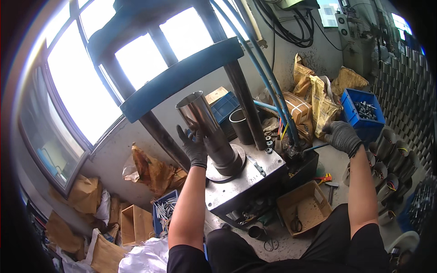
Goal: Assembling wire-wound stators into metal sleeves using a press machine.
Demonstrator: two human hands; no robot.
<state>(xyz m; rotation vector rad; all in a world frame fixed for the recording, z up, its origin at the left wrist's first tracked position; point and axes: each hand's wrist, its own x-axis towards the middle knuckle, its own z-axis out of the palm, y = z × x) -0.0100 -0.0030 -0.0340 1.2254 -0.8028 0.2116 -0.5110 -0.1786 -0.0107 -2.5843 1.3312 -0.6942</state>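
Note:
A shiny metal tube (199, 111) stands upright on a darker cylinder (223, 148), which rests on the round plate of a press bed (268, 170). Beside the tube's lower part is my left hand (193, 148) in a dark grey glove, fingers spread; whether the fingertips touch the metal I cannot tell. Off to the right, my gloved right hand (344, 138) is closed at the end of a thin blue lever (316, 147) coming from the press's valve. Its fingertips are partly hidden. Above the tube spans the press's blue crossbeam (182, 75).
Around the press bed lie a utility knife (258, 167), several small rings (269, 144) and a dark open tube (241, 125). On the floor are a cardboard box (314, 204) with scissors and a hammer (332, 189). A blue crate (362, 109) and several metal tubes (384, 141) stand right.

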